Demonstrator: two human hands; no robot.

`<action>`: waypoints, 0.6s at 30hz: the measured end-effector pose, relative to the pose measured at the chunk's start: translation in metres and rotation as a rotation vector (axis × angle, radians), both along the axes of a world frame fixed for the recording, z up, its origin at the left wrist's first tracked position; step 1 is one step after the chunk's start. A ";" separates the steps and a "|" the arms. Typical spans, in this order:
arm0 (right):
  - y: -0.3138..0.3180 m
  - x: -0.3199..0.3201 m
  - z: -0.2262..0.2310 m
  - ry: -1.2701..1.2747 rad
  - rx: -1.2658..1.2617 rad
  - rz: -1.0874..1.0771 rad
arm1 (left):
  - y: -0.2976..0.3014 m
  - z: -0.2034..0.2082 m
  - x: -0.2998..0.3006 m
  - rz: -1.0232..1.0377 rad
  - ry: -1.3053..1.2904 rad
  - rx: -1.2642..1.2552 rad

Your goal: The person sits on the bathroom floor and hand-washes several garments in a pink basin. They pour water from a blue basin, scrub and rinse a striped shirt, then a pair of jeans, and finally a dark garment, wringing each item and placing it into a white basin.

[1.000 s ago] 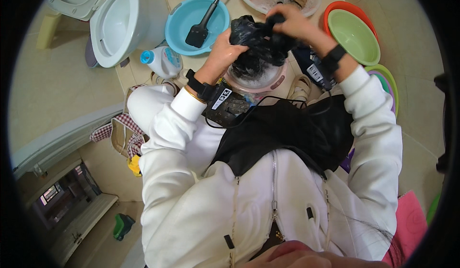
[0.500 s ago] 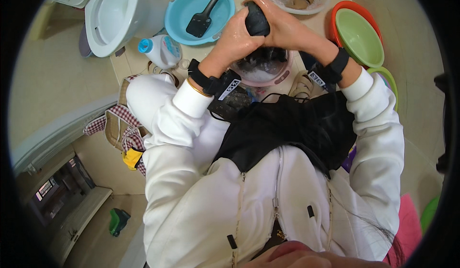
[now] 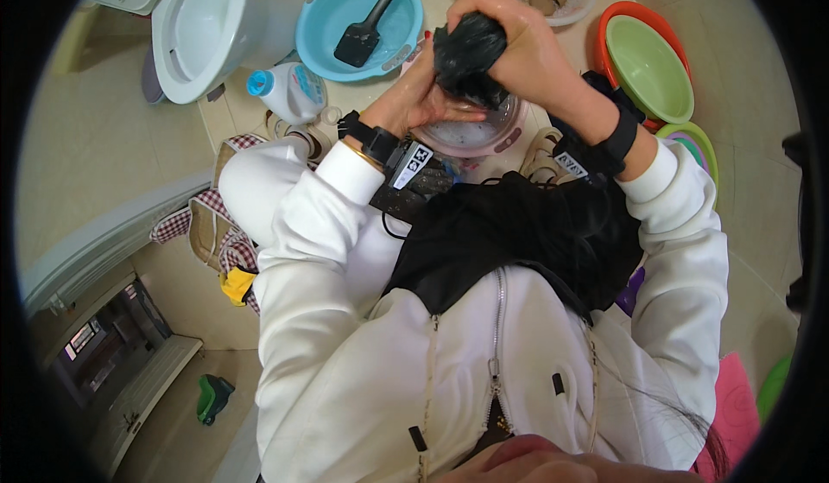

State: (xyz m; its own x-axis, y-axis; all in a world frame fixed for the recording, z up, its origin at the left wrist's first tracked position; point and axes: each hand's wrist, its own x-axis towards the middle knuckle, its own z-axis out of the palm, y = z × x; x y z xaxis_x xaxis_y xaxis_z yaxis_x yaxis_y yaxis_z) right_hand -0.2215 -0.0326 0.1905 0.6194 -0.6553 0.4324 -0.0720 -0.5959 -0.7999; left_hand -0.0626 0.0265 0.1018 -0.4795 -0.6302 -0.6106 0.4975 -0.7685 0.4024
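A wet, dark black cloth (image 3: 469,51), bunched up, hangs above a small pink basin (image 3: 484,148) of soapy water. My right hand (image 3: 527,47) is closed over the cloth's upper right side. On the other side, my left hand (image 3: 421,94) is open, its thumb and fingers spread beside and under the bundle. The hanging cloth hides part of the basin, and some of the left fingers are hidden behind it.
Left of my hands is a blue basin (image 3: 313,51) with a black brush-like tool (image 3: 357,44). A white detergent bottle (image 3: 294,94) and a toilet (image 3: 186,85) stand further left. Beyond is a white basin (image 3: 580,15) of suds; red (image 3: 602,38) and green (image 3: 686,107) basins sit right.
My hands have moved from pressing the cloth between them to being apart. The cloth has loosened and shows larger; my right hand holds it from above while the left has opened lower down.
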 end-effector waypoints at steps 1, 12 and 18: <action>0.006 0.004 0.000 -0.031 -0.006 0.012 | -0.004 -0.003 -0.005 0.054 0.082 -0.088; 0.033 -0.010 0.010 0.229 -0.242 0.149 | -0.004 -0.015 -0.012 0.362 -0.074 -0.487; 0.013 -0.020 -0.023 0.321 -0.688 0.167 | -0.017 -0.024 -0.013 0.394 0.437 -0.060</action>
